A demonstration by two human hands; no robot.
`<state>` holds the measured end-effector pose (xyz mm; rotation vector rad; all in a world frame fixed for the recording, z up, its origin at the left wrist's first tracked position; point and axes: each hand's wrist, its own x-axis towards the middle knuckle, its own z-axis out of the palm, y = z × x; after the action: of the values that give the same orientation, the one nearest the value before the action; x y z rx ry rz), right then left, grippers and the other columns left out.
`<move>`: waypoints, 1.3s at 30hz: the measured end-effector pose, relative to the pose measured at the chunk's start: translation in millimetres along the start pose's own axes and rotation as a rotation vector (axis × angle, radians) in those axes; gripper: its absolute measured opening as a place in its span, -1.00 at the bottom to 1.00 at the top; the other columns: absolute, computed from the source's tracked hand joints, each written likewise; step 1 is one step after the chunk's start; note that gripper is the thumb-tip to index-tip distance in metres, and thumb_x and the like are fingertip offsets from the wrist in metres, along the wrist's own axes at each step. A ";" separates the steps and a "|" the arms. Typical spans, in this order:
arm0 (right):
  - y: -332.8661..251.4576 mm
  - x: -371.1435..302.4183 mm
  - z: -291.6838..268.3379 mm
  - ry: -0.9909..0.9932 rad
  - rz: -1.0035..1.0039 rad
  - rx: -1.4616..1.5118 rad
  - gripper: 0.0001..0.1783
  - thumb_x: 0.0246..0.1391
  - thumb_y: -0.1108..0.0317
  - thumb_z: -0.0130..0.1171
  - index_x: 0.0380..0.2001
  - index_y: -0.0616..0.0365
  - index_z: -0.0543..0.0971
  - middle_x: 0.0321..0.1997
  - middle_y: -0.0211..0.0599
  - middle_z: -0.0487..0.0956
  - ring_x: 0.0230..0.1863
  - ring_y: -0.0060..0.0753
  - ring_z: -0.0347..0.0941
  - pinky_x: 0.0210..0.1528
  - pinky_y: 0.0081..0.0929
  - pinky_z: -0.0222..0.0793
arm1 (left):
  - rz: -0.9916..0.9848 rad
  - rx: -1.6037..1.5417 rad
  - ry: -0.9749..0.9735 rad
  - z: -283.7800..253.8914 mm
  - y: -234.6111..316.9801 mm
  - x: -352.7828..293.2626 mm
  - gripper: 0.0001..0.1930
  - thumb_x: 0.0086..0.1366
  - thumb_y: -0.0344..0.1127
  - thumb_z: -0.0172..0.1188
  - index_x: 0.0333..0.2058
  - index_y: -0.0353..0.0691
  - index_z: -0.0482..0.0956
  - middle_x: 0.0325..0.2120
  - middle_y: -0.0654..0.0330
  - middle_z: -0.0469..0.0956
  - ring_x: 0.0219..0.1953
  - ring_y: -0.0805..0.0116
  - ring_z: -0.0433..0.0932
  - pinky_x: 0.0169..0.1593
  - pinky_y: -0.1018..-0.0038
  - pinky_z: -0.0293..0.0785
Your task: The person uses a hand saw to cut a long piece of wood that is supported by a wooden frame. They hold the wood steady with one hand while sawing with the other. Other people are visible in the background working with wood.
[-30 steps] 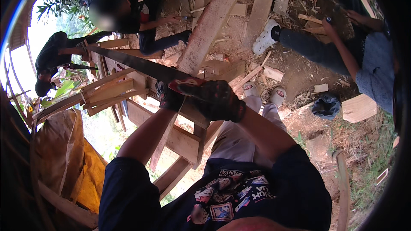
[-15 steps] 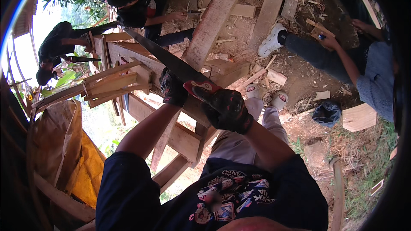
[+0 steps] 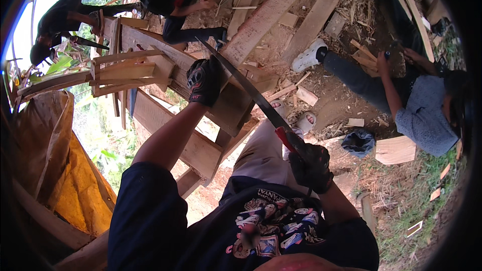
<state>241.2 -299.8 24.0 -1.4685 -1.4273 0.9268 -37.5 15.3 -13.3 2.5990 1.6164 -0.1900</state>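
Observation:
My right hand, in a black glove, is closed round the red and black handle of a handsaw. Its long dark blade slants up and to the left, passing over the near end of a thick wooden beam. Whether the teeth touch the wood cannot be made out. My left hand, gloved too, is on the beam just left of the blade. Its fingers curl over the wood, with the tips partly hidden.
Short boards are stacked left of the beam. A long plank slants behind it. People work at the far left, top and right. An orange tarp hangs at the left; a black bag and a wood block lie at the right.
My right hand has drawn the saw back, down and to the right, away from my left hand. The left hand stays at the beam, and the view has shifted slightly.

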 end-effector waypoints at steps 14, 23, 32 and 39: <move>-36.5 114.6 29.5 0.043 -0.106 -0.239 -0.50 0.54 0.26 0.08 0.42 0.21 0.54 0.18 0.14 0.73 -0.07 0.22 0.75 0.01 -0.03 0.67 | -0.275 -0.275 0.086 -30.7 26.6 -0.7 -0.43 0.62 0.12 -0.11 -0.11 -0.17 0.81 -0.03 -0.12 0.76 0.10 -0.17 0.69 0.30 -0.07 0.47; -134.7 5.0 -56.0 -0.123 -0.049 -0.433 -0.31 0.39 0.22 0.33 0.50 0.19 0.44 0.20 0.18 0.72 0.06 0.30 0.73 0.05 0.01 0.63 | -0.158 -0.322 0.454 0.1 18.9 -22.9 -0.60 0.56 0.04 0.06 -0.10 -0.06 0.80 0.03 -0.08 0.74 0.20 -0.13 0.64 0.36 -0.09 0.42; -175.6 5.4 -49.6 -0.102 -0.158 -0.692 -0.27 0.36 0.18 0.35 0.50 0.20 0.43 0.18 0.12 0.74 0.01 0.26 0.75 0.00 -0.03 0.65 | -0.085 -0.317 0.458 -11.9 35.2 -53.2 -0.69 0.53 -0.10 0.13 -0.02 -0.11 0.75 0.12 0.02 0.74 0.33 -0.02 0.59 0.49 -0.03 0.35; -257.0 38.0 -60.4 -0.275 -0.218 -0.786 -0.45 0.38 0.32 0.33 0.36 0.28 0.54 0.20 0.10 0.73 0.01 0.19 0.77 0.00 -0.06 0.68 | -0.075 -0.398 0.449 7.2 37.6 -89.4 -0.57 0.57 -0.11 0.12 0.26 -0.18 0.63 0.35 -0.02 0.60 0.46 -0.04 0.47 0.57 -0.01 0.25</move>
<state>209.3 -274.5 287.6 -1.7127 -2.2701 0.4434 -43.3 -81.7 -7.6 2.3753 1.6553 0.6862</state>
